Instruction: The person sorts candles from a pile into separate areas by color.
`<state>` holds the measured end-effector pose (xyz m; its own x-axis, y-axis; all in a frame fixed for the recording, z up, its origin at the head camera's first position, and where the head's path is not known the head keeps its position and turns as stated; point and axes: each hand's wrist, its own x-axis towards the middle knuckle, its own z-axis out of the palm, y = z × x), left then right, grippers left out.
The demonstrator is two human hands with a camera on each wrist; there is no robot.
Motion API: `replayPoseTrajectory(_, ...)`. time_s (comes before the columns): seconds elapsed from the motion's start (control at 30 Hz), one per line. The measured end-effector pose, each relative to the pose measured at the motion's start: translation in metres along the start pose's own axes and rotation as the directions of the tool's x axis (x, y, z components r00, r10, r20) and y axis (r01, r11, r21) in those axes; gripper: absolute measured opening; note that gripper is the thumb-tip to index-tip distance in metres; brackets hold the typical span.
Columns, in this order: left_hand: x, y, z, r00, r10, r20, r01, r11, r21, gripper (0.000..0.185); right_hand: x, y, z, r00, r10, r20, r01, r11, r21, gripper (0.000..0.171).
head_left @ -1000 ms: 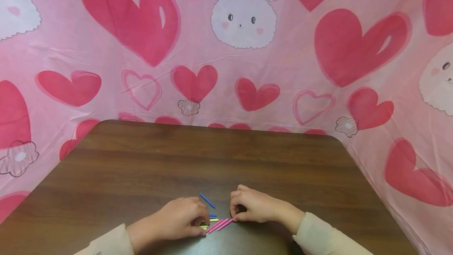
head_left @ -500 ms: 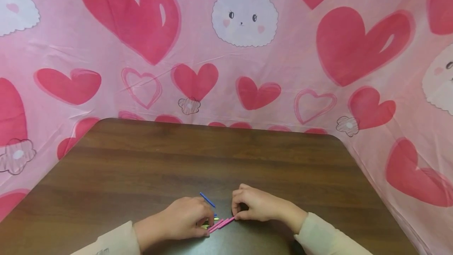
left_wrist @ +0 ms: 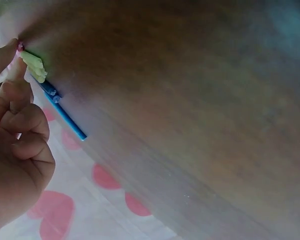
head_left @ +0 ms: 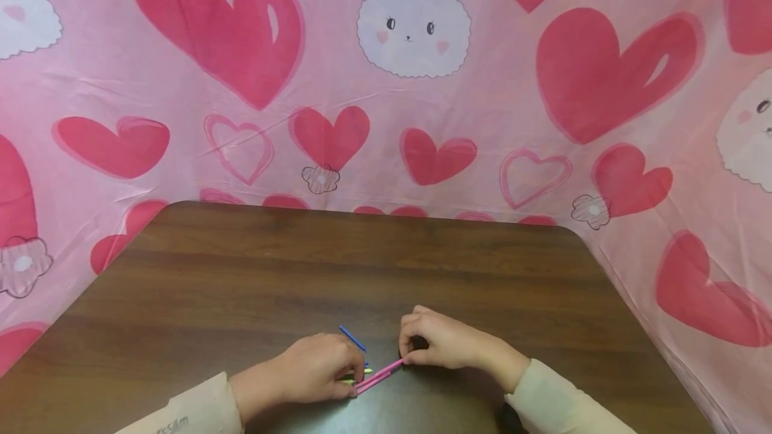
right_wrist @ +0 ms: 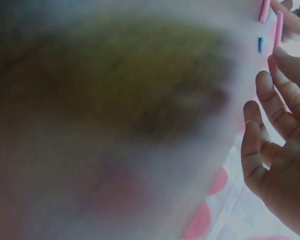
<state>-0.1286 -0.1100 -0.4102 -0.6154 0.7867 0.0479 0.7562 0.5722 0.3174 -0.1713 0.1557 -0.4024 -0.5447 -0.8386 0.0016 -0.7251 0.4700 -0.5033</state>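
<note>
Near the table's front edge my left hand [head_left: 345,379] curls its fingers round the ends of a small bundle of thin sticks: yellow-green sticks [head_left: 363,372], short blue ones and pink sticks [head_left: 380,376]. My right hand [head_left: 407,356] pinches the far end of a pink stick, which slants up to the right. A single blue stick [head_left: 352,339] lies on the wood just behind the left hand. The left wrist view shows the curled fingers [left_wrist: 20,125], the yellow-green sticks [left_wrist: 35,66] and a blue stick [left_wrist: 65,115]. The right wrist view shows pink sticks [right_wrist: 278,27] at the fingertips [right_wrist: 275,65].
The dark brown wooden table [head_left: 362,266] has rounded far corners. A pink cloth with hearts and rabbits [head_left: 410,86] hangs close behind it and along both sides. Both forearms wear cream sleeves [head_left: 543,400].
My right hand has shifted slightly up and to the right, drawing the pink stick's end with it so it slants more steeply. The left hand has stayed on the bundle.
</note>
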Motion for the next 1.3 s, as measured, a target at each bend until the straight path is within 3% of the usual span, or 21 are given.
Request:
replayPoseTrajectory(0.67, 0.001, -0.001, -0.001, 0.998, -0.051, 0.035, 0.053, 0.997, -0.059, 0.01, 0.003, 0.016, -0.015, 0.99, 0.046, -0.132, -0.039, 0.997, 0.06, 0.007)
replayPoseTrajectory(1.3, -0.001, 0.0, 0.0, 1.0, -0.004, -0.018, 0.004, 0.999, 0.034, 0.01, 0.02, 0.038, -0.026, 0.973, 0.172, -0.155, -0.159, 0.983, 0.094, 0.006)
